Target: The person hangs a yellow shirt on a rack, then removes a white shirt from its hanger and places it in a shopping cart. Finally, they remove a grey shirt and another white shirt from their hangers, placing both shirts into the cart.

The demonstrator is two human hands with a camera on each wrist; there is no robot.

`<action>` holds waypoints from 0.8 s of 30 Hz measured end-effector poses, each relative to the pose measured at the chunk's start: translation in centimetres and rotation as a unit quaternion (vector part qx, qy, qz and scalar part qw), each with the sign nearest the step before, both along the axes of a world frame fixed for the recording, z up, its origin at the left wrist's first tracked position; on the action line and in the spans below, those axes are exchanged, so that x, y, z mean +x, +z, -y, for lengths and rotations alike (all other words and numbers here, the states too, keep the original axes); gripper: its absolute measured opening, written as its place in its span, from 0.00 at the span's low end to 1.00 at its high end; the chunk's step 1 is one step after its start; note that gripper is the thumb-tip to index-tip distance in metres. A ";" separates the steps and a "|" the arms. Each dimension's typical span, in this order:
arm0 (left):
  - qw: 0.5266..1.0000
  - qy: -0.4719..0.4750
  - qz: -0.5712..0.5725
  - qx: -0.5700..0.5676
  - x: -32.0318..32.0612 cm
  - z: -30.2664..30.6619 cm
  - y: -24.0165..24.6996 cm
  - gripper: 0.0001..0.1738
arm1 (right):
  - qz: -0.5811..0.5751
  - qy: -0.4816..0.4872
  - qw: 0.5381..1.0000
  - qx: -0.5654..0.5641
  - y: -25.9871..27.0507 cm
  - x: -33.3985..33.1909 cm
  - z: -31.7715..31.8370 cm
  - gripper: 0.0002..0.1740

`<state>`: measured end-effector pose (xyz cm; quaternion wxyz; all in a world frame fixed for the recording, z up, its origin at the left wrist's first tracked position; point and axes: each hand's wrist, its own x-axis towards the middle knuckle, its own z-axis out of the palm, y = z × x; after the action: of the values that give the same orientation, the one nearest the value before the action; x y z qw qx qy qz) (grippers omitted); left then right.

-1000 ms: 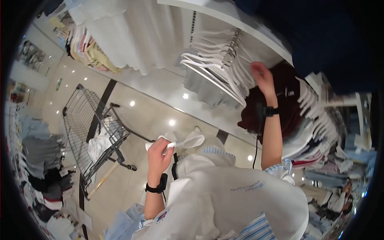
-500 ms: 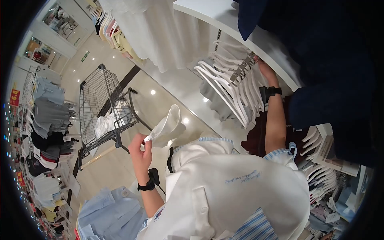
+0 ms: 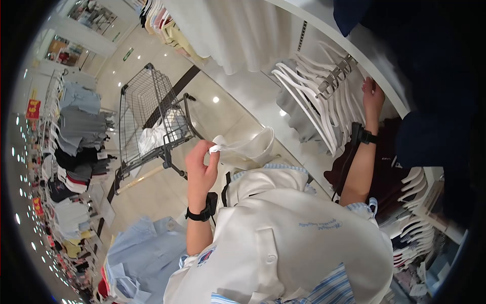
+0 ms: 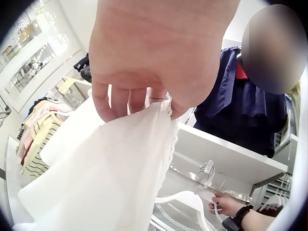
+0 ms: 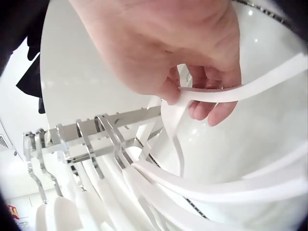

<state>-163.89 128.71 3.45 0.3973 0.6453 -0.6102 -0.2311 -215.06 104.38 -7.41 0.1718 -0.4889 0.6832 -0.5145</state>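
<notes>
My left hand (image 3: 200,169) pinches a thin white garment (image 4: 110,163) by its edge between thumb and fingers. In the left wrist view the cloth drapes down from the fingertips, with a lacy trim along one side. At the rack, my right hand (image 3: 373,101) grips a white hanger (image 5: 211,94) near its neck, thumb on one side and fingers curled behind. That hanger is at the end of a row of white hangers (image 3: 304,91), whose metal hooks sit on a metal rail (image 5: 72,134).
A wire shopping cart (image 3: 157,96) with white cloth inside stands on the tiled floor to the left. Dark navy clothing (image 4: 240,106) hangs above a white shelf (image 4: 231,151). A maroon garment (image 3: 387,172) lies below my right forearm. Light blue shirts (image 3: 144,253) hang at lower left.
My right hand has gone from open beside the hangers to gripping one by the rail's end. My left hand still pinches the white garment, which swung up and now trails rightward. The head view has shifted.
</notes>
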 end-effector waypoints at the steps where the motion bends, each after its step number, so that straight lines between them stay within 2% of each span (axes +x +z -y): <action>1: 1.000 -0.009 -0.007 0.015 0.2 0.2 -0.1 0.03 | 0.001 -0.012 1.000 0.000 0.3 0.2 -1.8 0.18; 3: 0.999 -0.034 0.003 0.007 0.7 0.8 -0.2 0.03 | -0.196 -0.079 0.977 0.005 0.5 0.2 -5.7 0.21; 4: 0.999 -0.043 0.012 0.005 0.9 1.1 -0.1 0.03 | -0.237 -0.094 0.963 -0.084 2.9 2.8 -8.4 0.21; 7: 0.995 -0.097 0.021 -0.016 2.2 2.4 -0.6 0.03 | -0.271 -0.158 0.944 -0.098 3.0 4.0 -13.5 0.21; 9: 0.993 -0.120 0.013 -0.007 3.2 3.2 -0.5 0.03 | -0.244 -0.190 0.946 -0.097 5.1 6.8 -17.3 0.20; 11: 0.988 -0.156 0.007 -0.003 4.5 3.9 -0.7 0.04 | -0.225 -0.248 0.940 -0.074 7.1 10.2 -20.8 0.14; 12: 0.985 -0.171 0.009 -0.011 5.0 4.1 -0.6 0.04 | -0.164 -0.257 0.951 -0.052 8.0 12.1 -22.8 0.16; 13: 0.983 -0.184 0.011 -0.019 5.7 4.2 -0.6 0.04 | -0.169 -0.269 0.947 -0.044 8.3 13.5 -24.6 0.16; 15: 0.977 -0.213 -0.002 -0.014 7.2 4.2 -1.1 0.04 | -0.108 -0.297 0.948 -0.044 8.7 16.3 -28.2 0.16; 17: 0.974 -0.225 -0.015 0.005 8.6 4.2 -1.4 0.04 | -0.068 -0.295 0.950 -0.081 8.7 19.3 -32.1 0.17; 21: 0.961 -0.261 -0.088 -0.006 10.5 3.3 -3.1 0.03 | -0.046 -0.308 0.950 -0.031 8.3 25.0 -39.9 0.15; 24: 0.952 -0.292 -0.088 -0.009 11.1 2.0 -2.7 0.02 | 0.051 -0.242 0.969 0.005 8.3 29.1 -43.9 0.13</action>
<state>-152.77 126.71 0.71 0.3705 0.4124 -0.7366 -0.3873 -185.94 148.28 0.88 0.0792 -0.2817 0.7738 -0.5618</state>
